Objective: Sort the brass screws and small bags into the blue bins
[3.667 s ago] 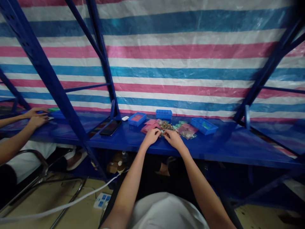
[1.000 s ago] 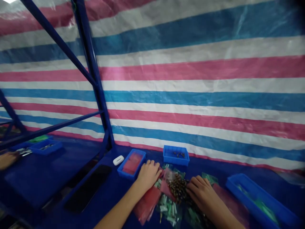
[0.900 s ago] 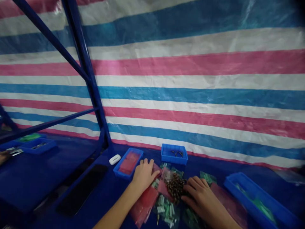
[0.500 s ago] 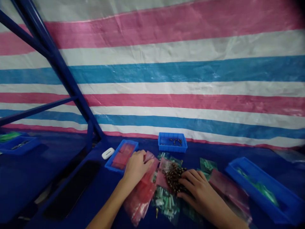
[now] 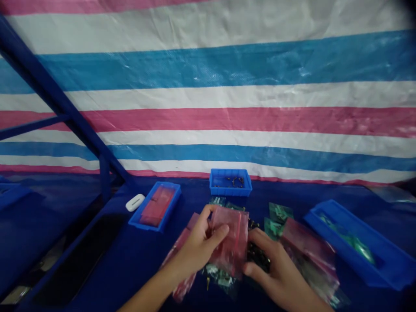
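My left hand (image 5: 206, 240) pinches a pink plastic bag (image 5: 232, 242), thumb on top, and holds it up over the table's middle. Close to the bag's right edge is my right hand (image 5: 271, 260), its thumb and fingers apart around the dark brass-coloured screws (image 5: 258, 255), which the bag partly covers. Whether its fingertips touch the bag or screws is unclear. Under the bag lie clear packets of pale plugs (image 5: 221, 275), with one loose screw (image 5: 208, 284) beside them. More pink bags (image 5: 183, 279) lie beneath my left wrist.
Blue trays hold pink bags (image 5: 154, 206), a few screws (image 5: 230, 183) and green packets (image 5: 355, 245). Pink bags (image 5: 308, 249) and green packets (image 5: 279, 212) lie right of centre. A white case (image 5: 134, 202) and a dark slab (image 5: 78, 255) are at left; a blue frame bar (image 5: 74, 117) slants above.
My left hand has moved right and now holds a pink bag up over the screws. My right hand has drawn slightly back from the pile and opened. The view has tilted down.
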A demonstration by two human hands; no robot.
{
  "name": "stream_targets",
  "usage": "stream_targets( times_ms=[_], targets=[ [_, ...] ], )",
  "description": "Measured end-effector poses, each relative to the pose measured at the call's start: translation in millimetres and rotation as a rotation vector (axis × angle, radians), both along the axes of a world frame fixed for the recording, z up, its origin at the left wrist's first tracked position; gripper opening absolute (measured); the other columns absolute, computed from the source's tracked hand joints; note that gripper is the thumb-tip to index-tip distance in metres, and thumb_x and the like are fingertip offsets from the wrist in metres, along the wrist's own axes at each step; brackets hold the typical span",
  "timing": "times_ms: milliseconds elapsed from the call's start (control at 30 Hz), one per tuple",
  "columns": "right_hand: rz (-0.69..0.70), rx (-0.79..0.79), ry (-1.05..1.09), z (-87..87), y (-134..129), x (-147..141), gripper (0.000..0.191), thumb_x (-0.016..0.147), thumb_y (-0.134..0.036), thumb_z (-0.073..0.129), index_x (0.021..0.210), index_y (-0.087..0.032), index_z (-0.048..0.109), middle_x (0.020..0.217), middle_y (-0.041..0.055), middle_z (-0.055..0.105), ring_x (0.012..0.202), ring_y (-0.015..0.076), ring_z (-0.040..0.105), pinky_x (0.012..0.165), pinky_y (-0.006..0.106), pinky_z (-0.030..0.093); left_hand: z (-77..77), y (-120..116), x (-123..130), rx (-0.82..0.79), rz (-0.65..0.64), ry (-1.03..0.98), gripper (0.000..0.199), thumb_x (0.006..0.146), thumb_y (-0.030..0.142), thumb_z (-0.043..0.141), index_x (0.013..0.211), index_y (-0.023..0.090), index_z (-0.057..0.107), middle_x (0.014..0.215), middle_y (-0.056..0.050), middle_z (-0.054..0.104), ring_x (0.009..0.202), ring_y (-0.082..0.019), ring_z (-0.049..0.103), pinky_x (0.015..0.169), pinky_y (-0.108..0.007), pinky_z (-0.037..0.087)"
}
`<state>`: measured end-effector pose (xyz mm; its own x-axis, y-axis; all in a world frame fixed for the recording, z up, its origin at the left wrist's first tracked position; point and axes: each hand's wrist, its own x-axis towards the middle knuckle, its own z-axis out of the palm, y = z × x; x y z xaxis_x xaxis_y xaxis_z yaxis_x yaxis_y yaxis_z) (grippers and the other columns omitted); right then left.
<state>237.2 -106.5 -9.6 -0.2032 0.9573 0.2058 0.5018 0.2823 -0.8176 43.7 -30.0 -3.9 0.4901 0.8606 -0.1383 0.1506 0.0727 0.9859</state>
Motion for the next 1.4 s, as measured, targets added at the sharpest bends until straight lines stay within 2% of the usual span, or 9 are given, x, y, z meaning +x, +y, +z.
stream_targets(
  times_ms=[133, 267, 500, 600, 733, 833, 967, 1133, 1400],
  targets=[
    [-0.104, -0.027, 0.003, -4.4, 3, 0, 0.015, 0.091, -0.035, 0.057, 0.096, -0.023, 0.064, 0.086, 0.0041, 0.065, 0.076, 0.0179, 0.059, 0.066, 0.028, 0.05, 5.5, -4, 2, 0.051, -0.113, -0.123, 0.028, 0.085, 0.032, 0.066, 0.105, 0.022, 0.049, 0.092, -0.003, 0.065, 0.076, -0.015, 0.063, 0.063, -0.023, 0.048],
    [-0.186, 0.286, -0.015, -5.5, 5, 10, 0.012, 0.09, -0.017, 0.055, 0.092, -0.026, 0.063, 0.098, 0.0059, 0.064, 0.092, 0.0214, 0.06, 0.076, 0.033, 0.05, 8.5, 1, 0, 0.541, -0.124, -0.004, 0.017, 0.085, 0.009, 0.057, 0.073, 0.019, 0.054, 0.115, -0.005, 0.065, 0.11, -0.021, 0.057, 0.093, -0.036, 0.047],
    [-0.275, 0.555, -0.191, -0.4, -3, 17, 0.026, 0.084, -0.007, 0.057, 0.093, -0.03, 0.066, 0.098, 0.0045, 0.067, 0.095, 0.0242, 0.061, 0.084, 0.043, 0.048, 1.9, -2, -12, 1.33, -0.034, 0.284, 0.033, 0.087, 0.004, 0.054, 0.109, 0.026, 0.064, 0.125, -0.006, 0.064, 0.115, -0.023, 0.052, 0.096, -0.039, 0.046],
    [-0.241, 0.483, -0.117, -1.1, -4, 15, 0.022, 0.084, -0.01, 0.059, 0.095, -0.029, 0.065, 0.095, 0.004, 0.069, 0.093, 0.0239, 0.062, 0.084, 0.042, 0.049, 5.7, -4, -12, 1.103, -0.142, 0.213, 0.024, 0.089, 0.014, 0.059, 0.108, 0.025, 0.067, 0.113, -0.006, 0.07, 0.102, -0.022, 0.061, 0.09, -0.036, 0.048],
    [-0.356, 0.114, 0.2, -2.7, -3, 10, 0.01, 0.084, -0.03, 0.067, 0.093, -0.025, 0.062, 0.079, 0.0026, 0.066, 0.07, 0.0182, 0.061, 0.061, 0.029, 0.05, 8.1, -2, -6, 0.193, -0.304, 0.03, 0.025, 0.093, 0.04, 0.055, 0.098, 0.019, 0.07, 0.084, -0.006, 0.073, 0.077, -0.019, 0.067, 0.07, -0.028, 0.051],
    [-0.343, -0.146, 0.432, -3.2, 0, 8, 0.021, 0.082, -0.04, 0.07, 0.089, -0.023, 0.061, 0.073, 0.0008, 0.063, 0.062, 0.0147, 0.057, 0.052, 0.024, 0.046, -0.3, 1, -3, -0.144, -0.29, -0.091, 0.043, 0.089, 0.056, 0.054, 0.09, 0.015, 0.068, 0.071, -0.005, 0.068, 0.058, -0.013, 0.059, 0.054, -0.021, 0.044],
    [-0.3, -0.274, 0.564, -2.8, 2, 7, 0.026, 0.08, -0.044, 0.071, 0.087, -0.021, 0.062, 0.071, -0.0002, 0.062, 0.06, 0.0127, 0.056, 0.052, 0.022, 0.044, -12.4, 4, -6, -0.189, -0.137, -0.089, 0.055, 0.079, 0.068, 0.059, 0.075, 0.013, 0.062, 0.055, 0.003, 0.051, 0.043, -0.007, 0.042, 0.043, -0.019, 0.033],
    [-0.262, -0.286, 0.579, -0.9, 4, 9, 0.023, 0.083, -0.044, 0.067, 0.092, -0.022, 0.064, 0.08, 0.0012, 0.066, 0.07, 0.0148, 0.061, 0.062, 0.023, 0.05, -7.9, 6, -8, -0.18, -0.172, -0.026, 0.045, 0.077, 0.057, 0.07, 0.075, 0.013, 0.063, 0.05, 0.005, 0.047, 0.04, -0.006, 0.04, 0.039, -0.018, 0.027],
    [-0.169, -0.303, 0.541, 11.2, 4, 5, 0.04, 0.08, -0.054, 0.066, 0.106, -0.024, 0.068, 0.098, 0.0074, 0.072, 0.092, 0.0251, 0.068, 0.083, 0.037, 0.056, -5.9, 3, 1, -0.27, -0.074, -0.201, 0.043, 0.085, 0.055, 0.062, 0.078, 0.012, 0.064, 0.058, -0.001, 0.059, 0.047, -0.01, 0.053, 0.045, -0.02, 0.042]
  ],
)
